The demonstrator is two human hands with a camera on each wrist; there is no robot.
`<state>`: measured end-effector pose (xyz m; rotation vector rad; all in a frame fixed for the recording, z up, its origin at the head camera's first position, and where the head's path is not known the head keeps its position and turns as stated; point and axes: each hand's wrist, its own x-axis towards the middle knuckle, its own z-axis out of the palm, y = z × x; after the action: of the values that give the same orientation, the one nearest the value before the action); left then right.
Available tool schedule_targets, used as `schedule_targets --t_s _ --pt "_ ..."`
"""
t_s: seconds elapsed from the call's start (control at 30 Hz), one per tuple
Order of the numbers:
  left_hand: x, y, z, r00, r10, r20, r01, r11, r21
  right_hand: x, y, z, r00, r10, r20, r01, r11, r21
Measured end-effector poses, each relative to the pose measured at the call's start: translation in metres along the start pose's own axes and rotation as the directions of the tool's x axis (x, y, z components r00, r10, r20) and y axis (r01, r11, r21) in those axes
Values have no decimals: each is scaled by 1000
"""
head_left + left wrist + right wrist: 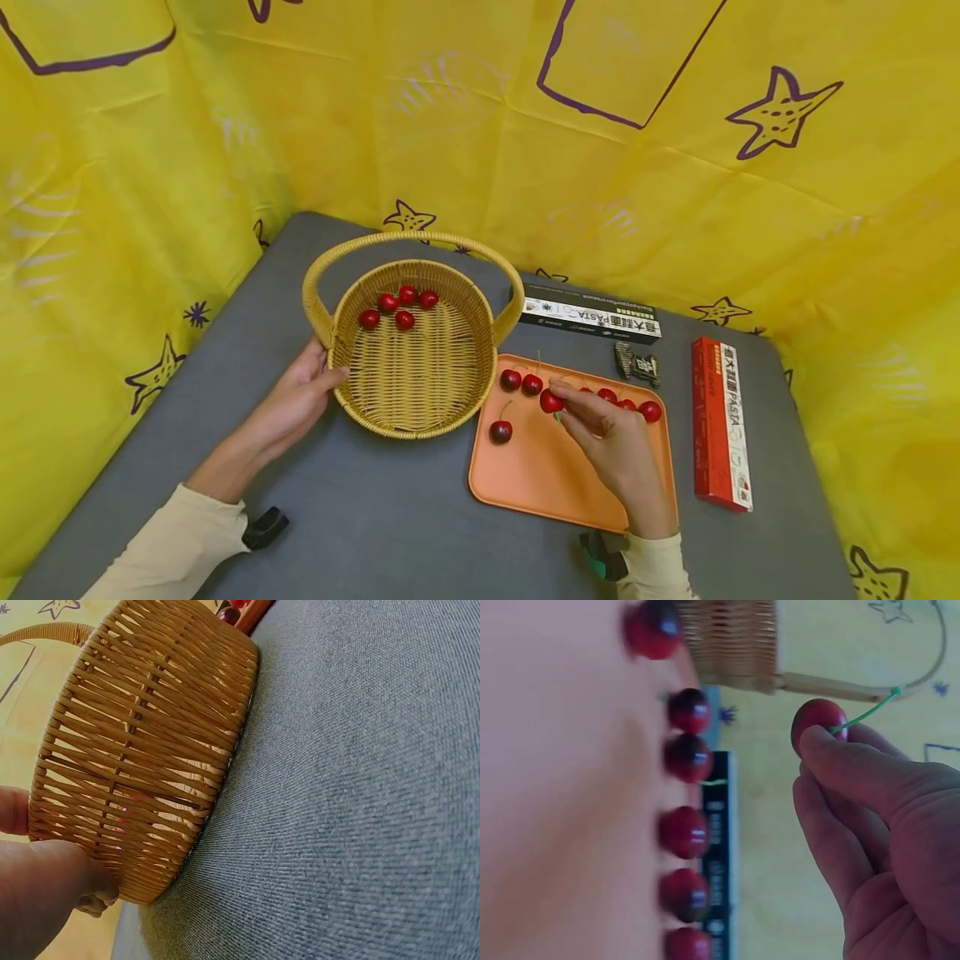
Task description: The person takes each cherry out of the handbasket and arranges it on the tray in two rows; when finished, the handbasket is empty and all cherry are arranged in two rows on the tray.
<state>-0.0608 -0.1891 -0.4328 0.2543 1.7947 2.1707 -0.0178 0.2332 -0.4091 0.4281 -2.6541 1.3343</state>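
Note:
A round wicker basket (pixel 420 417) with a tall arched handle stands on the table, several cherries (pixel 405 320) lying toward its back. My left hand (pixel 300 392) grips the basket's left rim, thumb over the edge; the left wrist view shows the thumb (pixel 45 892) against the woven side. My right hand (pixel 611 437) pinches a red cherry (pixel 551 402) between thumb and fingertips above the orange tray (pixel 540 475). In the right wrist view the held cherry (pixel 817 724) shows its green stem. Several more cherries (pixel 501 431) lie on the tray, mostly along its far side.
Behind the tray lies a black pasta box (pixel 588 314), with a small dark patterned packet (pixel 637 365) in front of it. A red pasta box (pixel 722 423) lies to the tray's right. Yellow cloth (pixel 480 125) with drawn starfish hangs around the grey table (pixel 390 517).

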Motion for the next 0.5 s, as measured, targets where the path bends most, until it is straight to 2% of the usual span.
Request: schedule_targets --t_s 0.27,0.4,0.5 --pt "0 0 -1 1000 -8 -2 8 1000 -4 -16 16 25 994 96 46 -96 995 -2" --pt "0 0 -1 1000 -9 -1 9 1000 -8 -16 20 32 992 109 68 -107 994 -33" --pt "1 0 -1 1000 -1 1 1 1000 -12 -13 22 35 993 100 65 -92 990 -104"
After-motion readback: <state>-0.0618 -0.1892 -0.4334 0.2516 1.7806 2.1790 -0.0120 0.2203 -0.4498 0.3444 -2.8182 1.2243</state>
